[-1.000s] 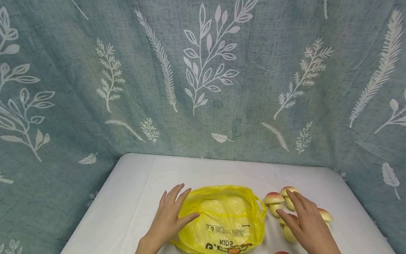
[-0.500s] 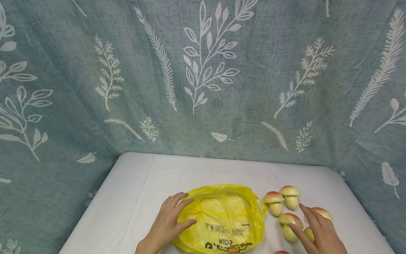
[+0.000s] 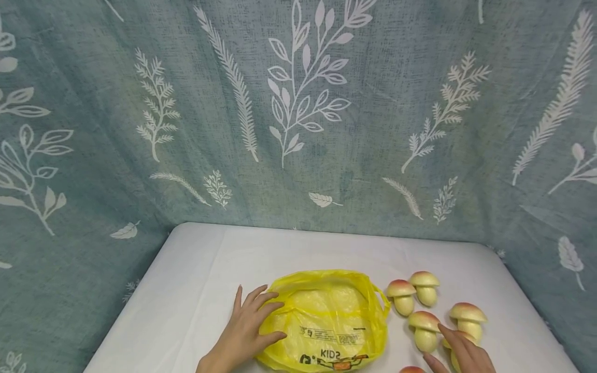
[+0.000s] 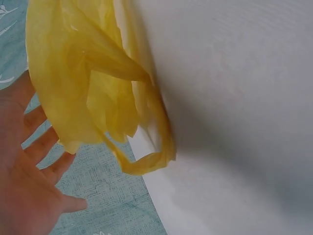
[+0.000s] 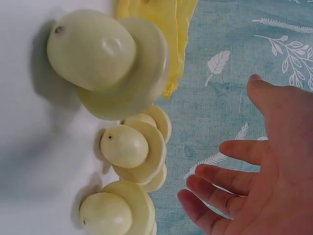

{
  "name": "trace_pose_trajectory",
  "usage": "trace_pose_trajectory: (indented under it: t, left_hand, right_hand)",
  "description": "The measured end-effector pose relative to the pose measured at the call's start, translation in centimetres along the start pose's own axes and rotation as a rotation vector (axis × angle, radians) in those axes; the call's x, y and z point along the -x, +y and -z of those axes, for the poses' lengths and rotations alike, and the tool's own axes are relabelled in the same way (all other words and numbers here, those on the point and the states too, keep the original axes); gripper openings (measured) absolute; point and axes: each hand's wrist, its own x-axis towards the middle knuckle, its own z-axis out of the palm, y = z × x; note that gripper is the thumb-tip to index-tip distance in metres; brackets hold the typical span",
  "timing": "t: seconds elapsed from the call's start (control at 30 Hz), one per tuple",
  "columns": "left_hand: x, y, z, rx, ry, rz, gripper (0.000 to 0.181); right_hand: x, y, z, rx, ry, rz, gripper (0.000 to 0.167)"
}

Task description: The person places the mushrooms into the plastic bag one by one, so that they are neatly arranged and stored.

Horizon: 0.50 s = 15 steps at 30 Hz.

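Note:
A yellow plastic bag lies open-mouthed on the white table, printed side up. My left hand, fingers spread, is at the bag's left edge; in the left wrist view the fingers of this hand lie beside the yellow plastic. Right of the bag are several toy mushrooms with red-and-cream caps, one close to my right hand. That hand hovers over the nearest ones with relaxed fingers. The right wrist view has the hand empty, facing mushrooms.
Two mushrooms stand close together at the back, one by the bag's handle and one behind it. A red rounded top shows at the bottom edge. A patterned green-blue curtain hangs behind the white table.
My right hand has moved down and slightly right, from over the mushrooms toward the near ones, uncovering several. The left hand has shifted slightly left and down, its fingers more spread.

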Motion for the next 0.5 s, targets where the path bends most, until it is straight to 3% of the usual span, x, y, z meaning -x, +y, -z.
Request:
trace_pose_trajectory:
  t: [0.37, 0.5]
  left_hand:
    - [0.3, -0.1, -0.1, -0.003, -0.064, 0.019, 0.06]
    - [0.4, -0.1, -0.2, -0.025, -0.043, 0.015, 0.062]
  right_hand:
    - [1.1, 0.1, -1.3, -0.01, 0.011, 0.018, 0.064]
    - [2.0, -0.6, -1.6, -0.027, 0.002, -0.03, 0.06]
